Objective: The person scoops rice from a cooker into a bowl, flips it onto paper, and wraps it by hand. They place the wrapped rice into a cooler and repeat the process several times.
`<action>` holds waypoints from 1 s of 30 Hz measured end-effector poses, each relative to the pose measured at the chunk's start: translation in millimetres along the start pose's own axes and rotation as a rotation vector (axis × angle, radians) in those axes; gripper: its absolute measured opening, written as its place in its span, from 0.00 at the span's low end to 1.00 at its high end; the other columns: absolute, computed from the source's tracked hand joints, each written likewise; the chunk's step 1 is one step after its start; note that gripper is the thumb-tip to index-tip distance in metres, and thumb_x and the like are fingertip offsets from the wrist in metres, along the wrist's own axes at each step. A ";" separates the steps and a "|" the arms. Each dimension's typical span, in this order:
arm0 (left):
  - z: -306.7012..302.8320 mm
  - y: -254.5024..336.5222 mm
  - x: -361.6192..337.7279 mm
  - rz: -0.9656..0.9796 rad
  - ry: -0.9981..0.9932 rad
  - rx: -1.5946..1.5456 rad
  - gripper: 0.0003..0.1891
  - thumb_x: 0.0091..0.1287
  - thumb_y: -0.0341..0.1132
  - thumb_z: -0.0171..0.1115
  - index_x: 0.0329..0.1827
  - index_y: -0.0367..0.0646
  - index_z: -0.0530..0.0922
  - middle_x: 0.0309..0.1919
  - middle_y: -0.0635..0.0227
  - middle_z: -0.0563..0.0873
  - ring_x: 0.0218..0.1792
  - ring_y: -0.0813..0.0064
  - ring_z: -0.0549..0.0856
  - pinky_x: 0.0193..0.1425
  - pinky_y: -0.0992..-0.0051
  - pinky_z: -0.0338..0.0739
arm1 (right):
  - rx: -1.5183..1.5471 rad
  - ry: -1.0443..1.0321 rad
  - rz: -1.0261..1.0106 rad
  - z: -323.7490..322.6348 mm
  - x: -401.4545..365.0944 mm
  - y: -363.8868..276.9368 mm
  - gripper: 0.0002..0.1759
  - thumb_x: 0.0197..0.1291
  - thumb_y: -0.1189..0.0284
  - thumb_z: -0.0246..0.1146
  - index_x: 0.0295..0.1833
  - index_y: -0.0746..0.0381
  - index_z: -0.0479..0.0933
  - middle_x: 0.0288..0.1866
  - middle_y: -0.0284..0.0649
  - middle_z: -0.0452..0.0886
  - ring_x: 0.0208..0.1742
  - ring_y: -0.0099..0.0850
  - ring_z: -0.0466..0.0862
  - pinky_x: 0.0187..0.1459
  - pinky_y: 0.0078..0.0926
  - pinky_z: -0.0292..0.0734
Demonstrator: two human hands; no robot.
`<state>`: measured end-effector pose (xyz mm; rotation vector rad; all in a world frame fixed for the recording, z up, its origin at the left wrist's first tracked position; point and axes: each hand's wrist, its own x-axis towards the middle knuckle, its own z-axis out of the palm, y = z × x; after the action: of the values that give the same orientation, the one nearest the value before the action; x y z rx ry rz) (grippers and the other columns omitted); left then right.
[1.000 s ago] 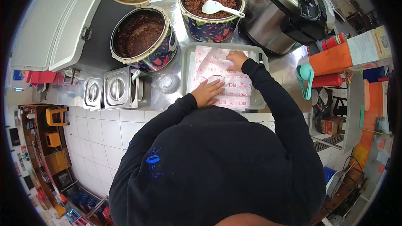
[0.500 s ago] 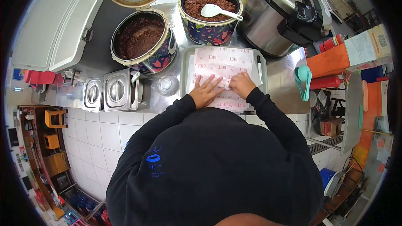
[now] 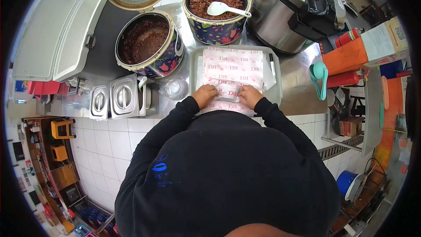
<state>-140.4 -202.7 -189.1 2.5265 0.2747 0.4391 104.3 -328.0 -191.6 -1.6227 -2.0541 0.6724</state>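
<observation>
Left hand (image 3: 205, 96), flat earlier, now curled | right hand (image 3: 250, 96) opposite | both grips seemingly pinching paper (image 3: 231, 77)

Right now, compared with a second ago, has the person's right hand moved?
Yes: judged against the tray, the right hand has come toward the person's body, from the far half, near the pen, to the near half.

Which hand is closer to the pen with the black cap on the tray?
The right. The right hand is on the printed paper, left of the pen and closer to the person's body. The left hand is farther left, across the paper.
</observation>
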 end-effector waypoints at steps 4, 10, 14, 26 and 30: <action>-4.9 8.8 6.4 -0.096 -0.062 -0.159 0.09 0.51 0.25 0.61 0.36 0.39 0.79 0.35 0.59 0.81 0.42 0.56 0.79 0.49 0.65 0.75 | -0.141 0.143 0.080 -1.7 -4.5 -21.1 0.08 0.44 0.70 0.64 0.32 0.62 0.80 0.37 0.43 0.78 0.45 0.42 0.78 0.47 0.36 0.74; 6.4 -16.3 12.0 -0.253 -0.019 -0.128 0.06 0.55 0.30 0.61 0.33 0.37 0.79 0.29 0.55 0.81 0.37 0.54 0.81 0.43 0.64 0.76 | 0.024 0.021 0.190 3.4 5.9 10.8 0.08 0.52 0.73 0.60 0.38 0.61 0.79 0.31 0.48 0.80 0.36 0.48 0.81 0.41 0.41 0.75; -1.1 -14.8 36.7 -0.528 0.093 -0.041 0.24 0.42 0.28 0.74 0.45 0.39 0.75 0.36 0.53 0.80 0.42 0.52 0.80 0.47 0.64 0.76 | 0.042 -0.046 0.436 -19.6 30.1 7.4 0.18 0.50 0.72 0.66 0.46 0.61 0.68 0.31 0.50 0.80 0.36 0.49 0.82 0.38 0.42 0.75; 27.4 -13.1 27.4 -0.540 0.065 -0.012 0.11 0.49 0.39 0.67 0.30 0.40 0.83 0.25 0.55 0.84 0.29 0.58 0.84 0.37 0.67 0.78 | 0.118 -0.115 0.565 -0.4 33.7 26.1 0.14 0.42 0.65 0.68 0.27 0.66 0.82 0.24 0.49 0.83 0.27 0.38 0.85 0.39 0.31 0.81; 18.3 -7.5 24.2 -0.655 -0.037 -0.160 0.10 0.54 0.38 0.65 0.31 0.39 0.84 0.26 0.58 0.86 0.29 0.64 0.86 0.37 0.69 0.80 | 0.688 -0.051 0.764 4.5 16.3 32.9 0.09 0.52 0.74 0.64 0.32 0.71 0.79 0.23 0.43 0.83 0.25 0.29 0.86 0.28 0.26 0.82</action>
<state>-112.1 -198.5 -201.7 2.1255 0.9689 0.1423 123.1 -306.1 -214.8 -1.8902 -0.9593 1.4765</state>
